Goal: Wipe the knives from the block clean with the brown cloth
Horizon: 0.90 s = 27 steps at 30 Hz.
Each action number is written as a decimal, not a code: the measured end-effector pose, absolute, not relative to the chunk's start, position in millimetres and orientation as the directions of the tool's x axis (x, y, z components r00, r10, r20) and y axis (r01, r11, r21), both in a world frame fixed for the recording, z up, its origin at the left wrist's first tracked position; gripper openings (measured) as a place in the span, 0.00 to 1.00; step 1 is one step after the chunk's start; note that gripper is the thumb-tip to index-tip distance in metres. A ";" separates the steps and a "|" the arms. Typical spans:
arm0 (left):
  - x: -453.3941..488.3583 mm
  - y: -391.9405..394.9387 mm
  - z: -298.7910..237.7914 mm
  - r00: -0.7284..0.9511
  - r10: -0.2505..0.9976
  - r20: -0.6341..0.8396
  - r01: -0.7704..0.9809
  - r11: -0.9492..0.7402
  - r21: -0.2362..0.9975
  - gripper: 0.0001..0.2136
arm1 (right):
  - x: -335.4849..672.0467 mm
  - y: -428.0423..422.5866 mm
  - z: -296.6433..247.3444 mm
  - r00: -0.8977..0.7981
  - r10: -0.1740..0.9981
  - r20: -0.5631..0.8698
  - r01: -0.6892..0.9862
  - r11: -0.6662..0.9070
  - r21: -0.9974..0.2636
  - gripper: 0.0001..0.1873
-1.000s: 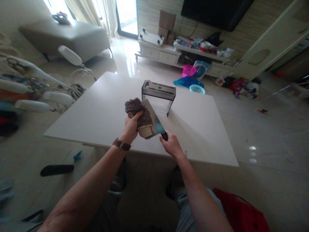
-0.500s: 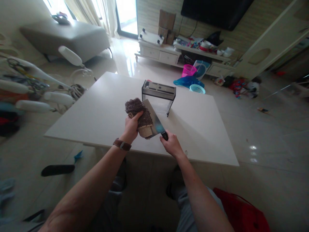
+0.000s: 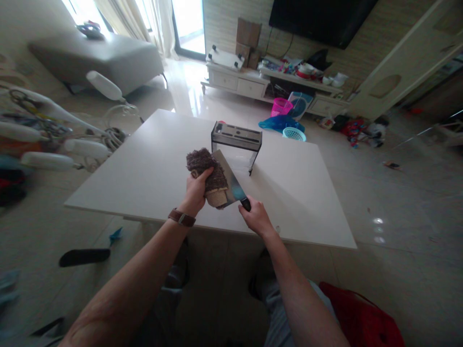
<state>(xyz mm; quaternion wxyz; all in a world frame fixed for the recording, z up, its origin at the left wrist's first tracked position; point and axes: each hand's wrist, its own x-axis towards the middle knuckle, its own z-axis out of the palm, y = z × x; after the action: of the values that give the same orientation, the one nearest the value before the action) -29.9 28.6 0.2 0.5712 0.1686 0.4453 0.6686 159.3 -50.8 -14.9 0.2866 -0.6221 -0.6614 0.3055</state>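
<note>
My left hand [image 3: 196,192] is closed around a brown fuzzy cloth [image 3: 209,173], pressed against the flat side of a broad cleaver blade [image 3: 231,180]. My right hand [image 3: 257,218] grips the cleaver's black handle, blade pointing up and away from me. Both are held over the near edge of a white table [image 3: 152,164]. Behind the cleaver, a dark knife block [image 3: 236,141] with clear sides and slots on top stands on the table.
A white rack with cables [image 3: 54,135] crowds the left. A grey sofa [image 3: 97,55] and a TV cabinet [image 3: 275,82] stand at the back. Baskets [image 3: 285,115] and toys lie on the glossy floor. A red item [image 3: 361,318] sits by my right leg.
</note>
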 end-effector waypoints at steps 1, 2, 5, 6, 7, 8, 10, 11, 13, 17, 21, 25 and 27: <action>-30.0 28.5 0.2 -0.293 0.915 -0.278 -0.613 0.044 0.789 0.16 | 159.1 -50.9 -14.3 -0.062 0.998 -0.001 0.647 0.039 -0.762 0.07; -30.2 28.4 0.3 -0.296 0.915 -0.273 -0.610 0.039 0.791 0.16 | 158.9 -51.0 -13.7 -0.063 0.998 -0.003 0.646 0.039 -0.763 0.07; -30.4 28.5 0.8 -0.301 0.915 -0.270 -0.606 0.035 0.795 0.16 | 158.5 -51.3 -12.3 -0.059 0.998 -0.009 0.647 0.031 -0.762 0.07; -30.4 28.6 1.0 -0.302 0.913 -0.274 -0.606 0.038 0.794 0.16 | 158.5 -51.4 -12.2 -0.058 0.998 -0.012 0.647 0.029 -0.762 0.07; -30.4 28.7 1.3 -0.302 0.912 -0.278 -0.608 0.040 0.793 0.16 | 158.6 -51.4 -12.3 -0.057 0.998 -0.013 0.648 0.027 -0.761 0.07; -30.3 28.8 1.5 -0.301 0.911 -0.282 -0.610 0.043 0.791 0.16 | 158.7 -51.4 -12.5 -0.057 0.998 -0.013 0.649 0.028 -0.760 0.06; -30.2 28.7 1.9 -0.300 0.911 -0.284 -0.613 0.044 0.789 0.16 | 159.0 -51.4 -13.2 -0.059 0.998 -0.009 0.651 0.031 -0.758 0.06; -30.2 28.5 2.0 -0.300 0.911 -0.282 -0.612 0.043 0.790 0.16 | 159.2 -51.4 -13.5 -0.060 0.998 -0.007 0.651 0.033 -0.758 0.06; -30.3 28.3 2.0 -0.299 0.913 -0.278 -0.612 0.040 0.790 0.17 | 159.3 -51.3 -13.8 -0.061 0.998 -0.004 0.649 0.036 -0.760 0.06; -30.5 28.2 1.1 -0.293 0.916 -0.274 -0.608 0.043 0.793 0.16 | 159.4 -51.4 -14.1 -0.057 0.998 -0.008 0.646 0.031 -0.763 0.06; -30.1 28.8 -0.5 -0.298 0.913 -0.279 -0.601 0.047 0.798 0.16 | 159.8 -51.5 -15.9 -0.058 0.998 -0.008 0.645 0.031 -0.764 0.06; -29.6 29.2 -1.6 -0.309 0.912 -0.270 -0.588 0.040 0.808 0.16 | 160.1 -51.6 -17.7 -0.051 0.999 -0.011 0.648 0.025 -0.762 0.06; -29.5 29.2 -1.7 -0.306 0.915 -0.263 -0.589 0.035 0.807 0.17 | 160.1 -51.6 -17.5 -0.050 0.999 -0.015 0.647 0.021 -0.762 0.06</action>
<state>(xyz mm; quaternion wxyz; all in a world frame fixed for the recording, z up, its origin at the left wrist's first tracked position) -29.5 29.2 -1.7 0.5607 0.1809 0.4507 0.6706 160.1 -51.6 -17.5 0.2847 -0.6277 -0.6554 0.3089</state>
